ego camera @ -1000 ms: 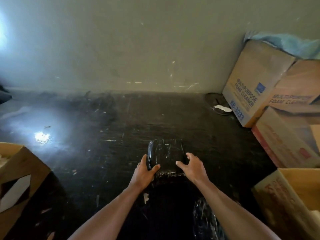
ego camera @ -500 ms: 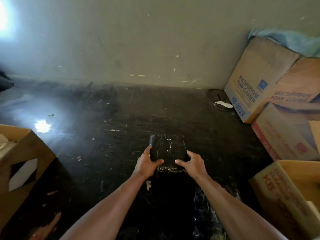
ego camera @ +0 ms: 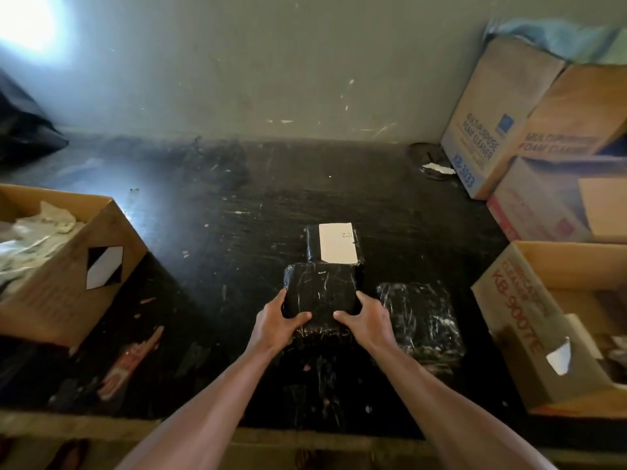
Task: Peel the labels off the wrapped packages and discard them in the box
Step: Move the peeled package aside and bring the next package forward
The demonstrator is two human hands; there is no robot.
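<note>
A black wrapped package (ego camera: 320,293) is held at the middle of the dark table, my left hand (ego camera: 276,322) gripping its left side and my right hand (ego camera: 368,320) its right side. No label shows on its top. Just behind it lies a second black package (ego camera: 314,244) bearing a white label (ego camera: 337,242) on its top. A third black package (ego camera: 420,317) lies to the right of my right hand, with no label visible. An open cardboard box (ego camera: 101,262) at the left holds crumpled white and pale scraps.
Another open cardboard box (ego camera: 502,300) stands at the right edge. Stacked cartons (ego camera: 488,120) lean on the wall at back right, a blue cloth on top. A dark round object with a white scrap (ego camera: 432,164) lies beside them. The table's front edge (ego camera: 305,435) runs below my arms.
The view has tilted down and back. The labelled package behind and the package at the right have come into sight. Both hands have closed further onto the held package.
</note>
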